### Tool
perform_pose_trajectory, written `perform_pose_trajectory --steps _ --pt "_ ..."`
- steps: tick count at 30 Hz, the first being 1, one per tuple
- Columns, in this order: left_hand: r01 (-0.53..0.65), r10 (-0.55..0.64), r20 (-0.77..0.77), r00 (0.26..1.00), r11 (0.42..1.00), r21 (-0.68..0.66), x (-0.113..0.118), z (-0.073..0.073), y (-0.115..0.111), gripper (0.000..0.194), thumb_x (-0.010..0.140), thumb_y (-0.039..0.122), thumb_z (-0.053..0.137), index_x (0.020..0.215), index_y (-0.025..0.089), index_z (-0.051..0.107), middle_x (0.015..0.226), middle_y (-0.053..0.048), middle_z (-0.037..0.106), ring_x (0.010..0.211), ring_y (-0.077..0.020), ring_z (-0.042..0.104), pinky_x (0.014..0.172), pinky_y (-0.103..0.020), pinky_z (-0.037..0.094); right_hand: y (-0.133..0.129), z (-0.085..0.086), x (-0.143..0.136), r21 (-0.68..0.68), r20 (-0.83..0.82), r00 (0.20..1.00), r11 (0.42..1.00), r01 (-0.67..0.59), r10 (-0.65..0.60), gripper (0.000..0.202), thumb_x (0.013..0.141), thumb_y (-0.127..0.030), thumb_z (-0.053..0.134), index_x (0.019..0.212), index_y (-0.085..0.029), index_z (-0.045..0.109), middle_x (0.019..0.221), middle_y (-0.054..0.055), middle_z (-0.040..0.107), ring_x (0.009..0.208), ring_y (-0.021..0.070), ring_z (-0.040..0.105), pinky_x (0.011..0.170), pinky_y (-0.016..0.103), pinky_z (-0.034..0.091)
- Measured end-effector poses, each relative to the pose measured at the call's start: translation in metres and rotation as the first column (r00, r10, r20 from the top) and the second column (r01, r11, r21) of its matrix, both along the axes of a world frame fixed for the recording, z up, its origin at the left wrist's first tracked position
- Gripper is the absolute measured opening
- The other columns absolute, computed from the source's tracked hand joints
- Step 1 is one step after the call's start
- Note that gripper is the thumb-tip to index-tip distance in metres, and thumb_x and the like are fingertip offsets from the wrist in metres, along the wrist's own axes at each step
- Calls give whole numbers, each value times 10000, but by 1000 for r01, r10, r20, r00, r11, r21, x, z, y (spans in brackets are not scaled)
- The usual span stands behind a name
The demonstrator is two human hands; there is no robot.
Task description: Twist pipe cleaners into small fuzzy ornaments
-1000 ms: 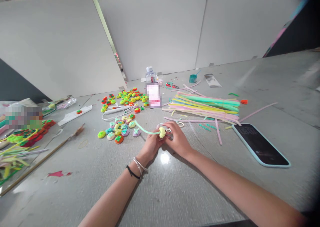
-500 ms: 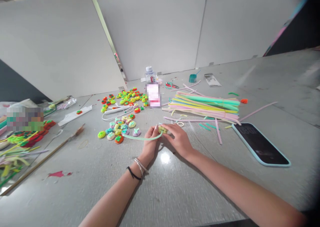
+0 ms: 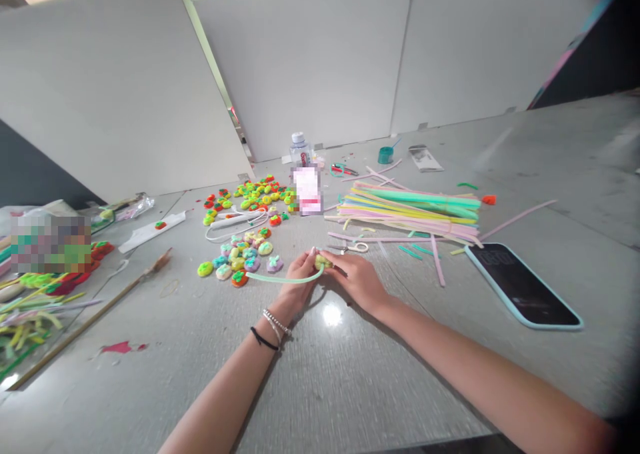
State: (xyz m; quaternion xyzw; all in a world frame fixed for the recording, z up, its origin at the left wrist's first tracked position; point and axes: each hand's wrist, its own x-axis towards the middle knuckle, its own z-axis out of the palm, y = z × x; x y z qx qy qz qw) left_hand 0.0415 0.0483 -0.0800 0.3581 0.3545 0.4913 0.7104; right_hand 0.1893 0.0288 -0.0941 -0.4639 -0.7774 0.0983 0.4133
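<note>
My left hand and my right hand meet over the middle of the table, fingers closed from both sides on a small yellow pipe-cleaner piece. A mint-green pipe cleaner runs from that piece, passing across my left fingers and curving out to the left. Its free end lies near a cluster of small pastel pipe-cleaner pieces with green tops. Just beyond my right fingers lie small scissors with a pale handle. My fingers partly hide the yellow piece.
A bundle of coloured pipe cleaners lies back right, with a phone nearer me. Green and orange pieces, a white corded tool and a bottle stand behind. A long brush crosses the left side.
My right hand has shifted slightly right and down, showing more of the scissors and the yellow piece. My left wrist has moved slightly left. Both hands keep their hold.
</note>
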Motion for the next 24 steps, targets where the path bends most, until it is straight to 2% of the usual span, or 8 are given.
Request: perform_pose_trajectory --steps 5,11,14,17,19,24 --pt "-52 52 -24 998 999 4 1 0 2 363 678 421 728 839 138 569 677 20 584 605 -73 537 579 -186 402 1 3 1 62 61 998 998 -21 17 350 895 -349 519 1235 -295 579 926 43 715 826 208 641 745 340 474" --pt "-26 26 -41 999 1000 1 -1 0 3 350 679 417 726 812 143 553 642 34 551 568 -69 513 548 -189 393 1 2 0 73 54 998 996 -48 44 331 885 -357 532 1184 -245 617 822 49 698 768 201 622 712 325 471" --pt "-40 41 -51 998 999 19 0 0 0 331 707 422 702 812 141 563 666 19 577 590 -76 534 566 -190 407 -1 1 -2 27 2 999 999 -32 32 343 872 -355 552 1188 -230 602 888 59 695 803 202 626 741 330 476" --pt "-104 106 -52 993 994 36 2 -1 -2 324 723 429 688 821 141 577 701 7 607 599 -72 547 578 -183 411 -3 4 -3 -52 -105 994 999 -8 3 326 865 -345 565 1174 -243 582 967 48 686 823 186 629 757 314 477" --pt "-120 122 -47 991 992 38 3 -1 -3 316 730 427 683 818 138 589 705 4 616 594 -67 545 579 -179 410 -3 6 -3 -93 -168 986 996 2 -18 284 863 -351 564 1127 -246 587 958 32 683 804 173 628 746 300 476" --pt "-44 46 -45 998 997 62 3 0 -3 329 745 419 671 855 110 642 773 -36 647 659 -87 569 636 -191 435 -2 6 -2 -158 -234 970 987 25 -62 256 851 -364 579 1076 -240 580 836 7 669 727 157 613 695 277 467"
